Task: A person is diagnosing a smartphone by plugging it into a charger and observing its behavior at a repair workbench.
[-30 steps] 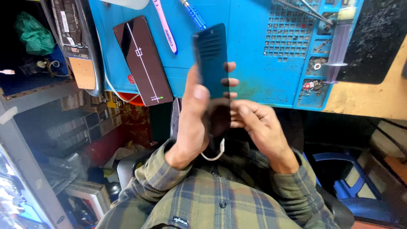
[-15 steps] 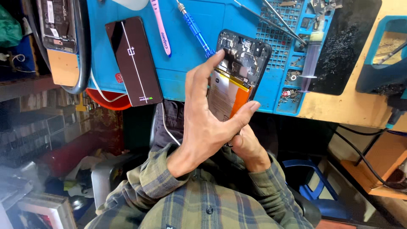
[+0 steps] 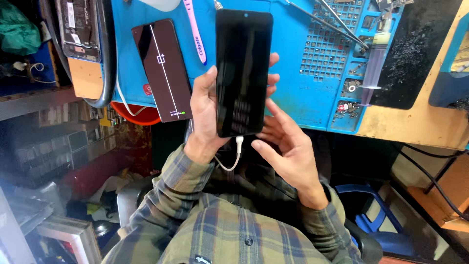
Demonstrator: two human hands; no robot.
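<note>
Phone [image 3: 243, 73] pinched in left hand [image 3: 205, 115], right hand [image 3: 288, 149] spread beside, white cable [image 3: 233, 156] beneath.

The phone [image 3: 243, 73] hides most left-hand fingers [image 3: 271, 78] — the white cable's [image 3: 233, 159] far end sits behind it.

**Phone turned screen-up**

The black phone [image 3: 243, 73], which shows its opened back half a second ago, now faces up with its dark screen. The left hand [image 3: 207, 115] grips its edge; the right hand [image 3: 288, 151] opens beneath, fingers loose.
</note>
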